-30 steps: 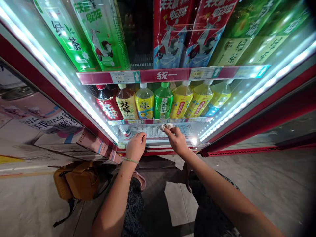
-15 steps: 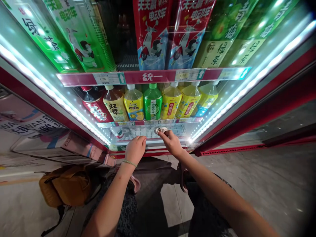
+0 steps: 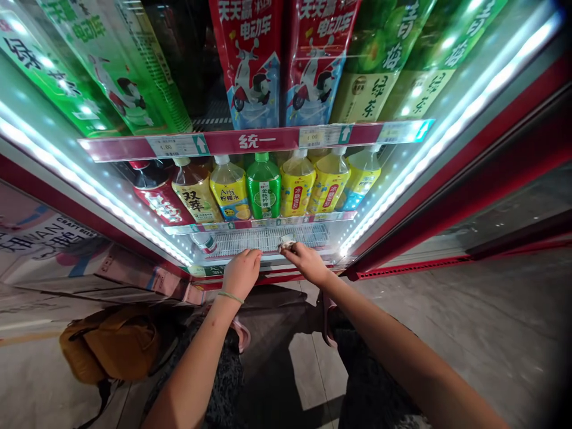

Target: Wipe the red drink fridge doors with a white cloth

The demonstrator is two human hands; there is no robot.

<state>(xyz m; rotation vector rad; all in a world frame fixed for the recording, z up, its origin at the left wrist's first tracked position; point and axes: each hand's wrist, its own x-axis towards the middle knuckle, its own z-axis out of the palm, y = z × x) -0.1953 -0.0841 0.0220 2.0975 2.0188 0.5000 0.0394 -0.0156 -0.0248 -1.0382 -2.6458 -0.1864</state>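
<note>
Cloth (image 3: 286, 242) wad now nearer the bottom wire shelf (image 3: 268, 237) front edge than a second ago | our right hand (image 3: 305, 263) pinches it closed | our left hand (image 3: 241, 273) curls, empty, on the cooler sill (image 3: 272, 260) | wiping pulls forward, we judge.

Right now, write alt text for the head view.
Right hand pinches a small white wad on the white wire bottom shelf of a lit red drinks fridge; left hand rests on its front edge below a row of bottles.
</note>
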